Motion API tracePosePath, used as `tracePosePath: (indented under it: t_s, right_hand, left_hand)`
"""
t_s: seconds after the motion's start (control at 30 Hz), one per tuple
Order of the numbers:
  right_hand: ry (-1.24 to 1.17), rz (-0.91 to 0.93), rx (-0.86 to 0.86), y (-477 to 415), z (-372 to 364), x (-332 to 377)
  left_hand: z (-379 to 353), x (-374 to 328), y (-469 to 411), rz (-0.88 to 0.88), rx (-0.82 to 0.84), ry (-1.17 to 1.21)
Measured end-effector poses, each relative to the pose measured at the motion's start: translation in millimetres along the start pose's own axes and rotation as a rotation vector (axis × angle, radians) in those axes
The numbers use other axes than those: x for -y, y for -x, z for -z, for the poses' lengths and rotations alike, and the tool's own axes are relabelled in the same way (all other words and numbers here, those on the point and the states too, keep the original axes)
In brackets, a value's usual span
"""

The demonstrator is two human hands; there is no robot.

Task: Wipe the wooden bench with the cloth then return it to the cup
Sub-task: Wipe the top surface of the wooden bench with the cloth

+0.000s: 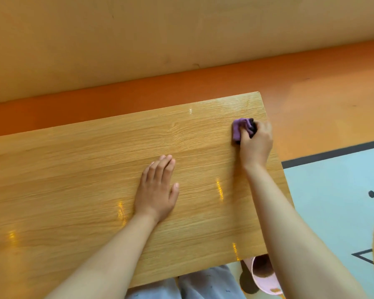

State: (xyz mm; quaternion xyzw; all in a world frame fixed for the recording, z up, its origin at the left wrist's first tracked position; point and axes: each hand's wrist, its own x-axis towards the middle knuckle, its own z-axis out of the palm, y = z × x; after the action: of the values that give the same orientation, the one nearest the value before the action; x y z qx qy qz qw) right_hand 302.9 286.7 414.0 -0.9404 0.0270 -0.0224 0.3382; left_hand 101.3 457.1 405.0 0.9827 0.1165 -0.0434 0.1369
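The right hand [256, 145] is closed around a bunched purple cloth [242, 129], pressing it onto the wooden bench [84, 180] close to the bench's far right corner, at about 2 o'clock in the view. Most of the cloth sticks out from the hand toward 10 o'clock, its purple folds lying flat on the wood, while a darker part of it is tucked under the curled fingers. The right forearm runs from the lower right of the view up to that hand, crossing the bench's right edge.

The left hand [157, 188] lies open and flat, palm down, on the middle of the bench, fingers together and pointing toward 12 o'clock, thumb spread to the right. It holds nothing and sits well apart from the cloth, at about 7 o'clock from it.

At about 5 o'clock, below the bench's near edge, a pink cup [265, 277] stands on the floor beside the person's light grey trousers [203, 285], partly hidden by the right forearm.
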Motion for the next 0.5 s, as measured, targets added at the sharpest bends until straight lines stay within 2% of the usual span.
tracePosePath:
  t_s: [0.17, 0.27, 0.5]
  right_hand:
    - [-0.138, 0.239, 0.235, 58, -59, 72]
    - [-0.163, 0.313, 0.320, 56, -65, 79]
    - [-0.018, 0.091, 0.062, -49, -4, 8]
  left_hand:
    - [0, 0, -1, 0.006, 0.016, -0.013]
    - [0, 0, -1, 0.008, 0.020, -0.029]
    - [3, -1, 0, 0.027, 0.061, -0.001]
